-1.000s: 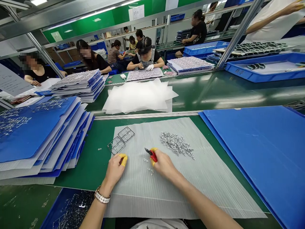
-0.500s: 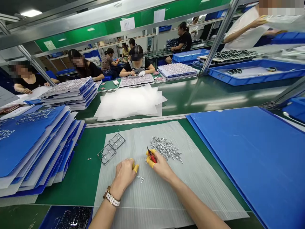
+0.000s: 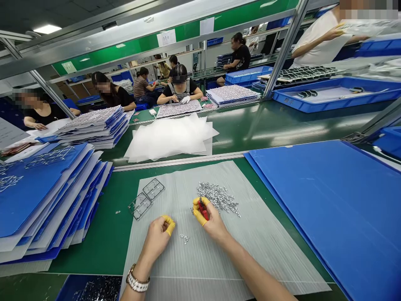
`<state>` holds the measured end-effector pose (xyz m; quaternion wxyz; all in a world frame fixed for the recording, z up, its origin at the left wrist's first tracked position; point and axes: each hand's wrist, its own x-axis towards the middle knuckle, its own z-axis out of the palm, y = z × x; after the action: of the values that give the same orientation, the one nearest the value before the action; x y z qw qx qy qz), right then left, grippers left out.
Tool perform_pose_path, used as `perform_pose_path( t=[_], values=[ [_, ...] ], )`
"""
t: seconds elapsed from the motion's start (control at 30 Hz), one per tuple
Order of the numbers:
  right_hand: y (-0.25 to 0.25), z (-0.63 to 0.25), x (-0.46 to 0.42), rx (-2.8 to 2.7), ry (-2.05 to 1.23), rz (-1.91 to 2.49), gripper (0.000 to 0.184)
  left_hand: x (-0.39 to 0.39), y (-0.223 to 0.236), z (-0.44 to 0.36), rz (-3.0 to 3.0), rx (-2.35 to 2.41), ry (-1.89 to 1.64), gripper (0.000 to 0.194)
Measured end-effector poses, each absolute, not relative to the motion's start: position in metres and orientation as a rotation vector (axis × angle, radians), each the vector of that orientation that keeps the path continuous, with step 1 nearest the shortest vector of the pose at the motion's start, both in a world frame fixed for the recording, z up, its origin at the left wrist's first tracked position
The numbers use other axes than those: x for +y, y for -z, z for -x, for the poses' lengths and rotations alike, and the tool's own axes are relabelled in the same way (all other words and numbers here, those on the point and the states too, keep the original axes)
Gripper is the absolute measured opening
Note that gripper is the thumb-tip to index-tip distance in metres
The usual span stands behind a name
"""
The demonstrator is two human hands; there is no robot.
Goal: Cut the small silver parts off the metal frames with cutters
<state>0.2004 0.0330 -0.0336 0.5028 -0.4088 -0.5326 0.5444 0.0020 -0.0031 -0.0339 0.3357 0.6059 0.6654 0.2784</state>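
My right hand (image 3: 211, 219), with yellow finger cots, is closed around small red-handled nippers (image 3: 203, 209) whose dark tip points up. It hovers at the lower left of a heap of small silvery pieces (image 3: 217, 196). My left hand (image 3: 159, 236) also wears yellow finger cots; its thumb and fingers are pinched together, and whatever is between them is too small to make out. Right of it lies a little cluster of silvery pieces (image 3: 184, 238). Two joined dark sprue frames (image 3: 146, 199) rest on the translucent sheet (image 3: 250, 251) beyond my left hand.
Blue and white sheets are stacked in a tall pile (image 3: 62, 200) at left, and large blue boards (image 3: 338, 200) lie at right. White sheets (image 3: 171, 136) lie across the metal rail. A blue bin (image 3: 67, 288) sits at lower left. Several people work beyond.
My left hand has moved left and slightly down, away from the small cluster. My right hand has turned the nippers more upright, staying near the heap.
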Motion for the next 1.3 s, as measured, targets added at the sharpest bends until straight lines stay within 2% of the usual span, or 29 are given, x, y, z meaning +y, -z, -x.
perform_pose_path(
  t=[0.17, 0.3, 1.03, 1.3],
  values=[
    [0.033, -0.193, 0.032, -1.207, -1.386, 0.977, 0.026, 0.001, 0.027, -0.020, -1.063, 1.452, -1.135, 0.026],
    [0.032, -0.182, 0.028, -1.134, -1.409, 0.987, 0.029, 0.005, 0.023, -0.045, -0.883, 1.329, -1.266, 0.029],
    [0.038, -0.157, 0.030, -1.213, -1.354, 1.090, 0.030, 0.010, 0.030, -0.044, -0.759, 1.334, -1.381, 0.028],
    [0.040, -0.161, 0.031, -1.308, -1.255, 1.167, 0.030, 0.014, 0.033, -0.052, -0.682, 1.302, -1.383, 0.033]
  ],
)
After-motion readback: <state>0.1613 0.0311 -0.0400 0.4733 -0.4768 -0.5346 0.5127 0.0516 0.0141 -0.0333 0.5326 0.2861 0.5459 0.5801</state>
